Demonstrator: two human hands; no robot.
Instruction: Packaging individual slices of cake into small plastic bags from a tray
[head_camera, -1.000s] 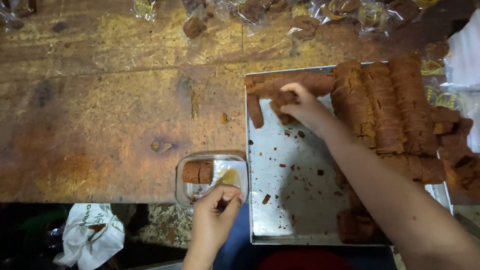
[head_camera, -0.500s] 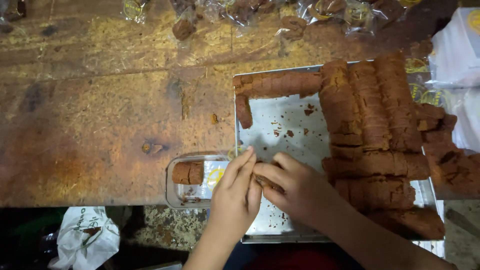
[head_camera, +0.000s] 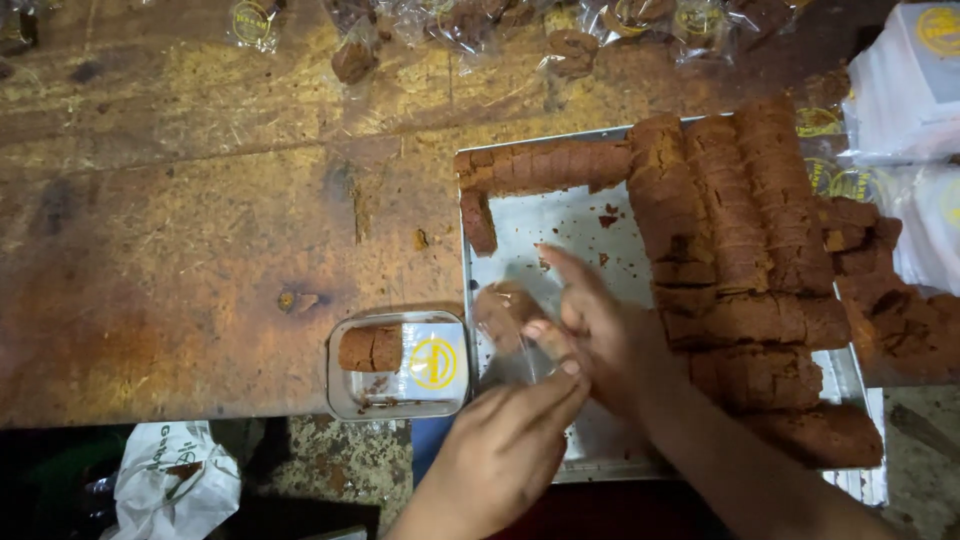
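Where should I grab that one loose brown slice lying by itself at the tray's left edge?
Pinch the loose slice across its long flat faces, coming straight down from above. It lies apart from the row on the bare tray, so both sides are free.

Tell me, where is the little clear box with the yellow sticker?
In the head view, the little clear box sits at the wooden table's near edge, just left of the metal tray and the two hands.

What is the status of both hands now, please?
Left hand and right hand together hold clear bag, brown slices inside. Over metal tray. Nothing blocking.
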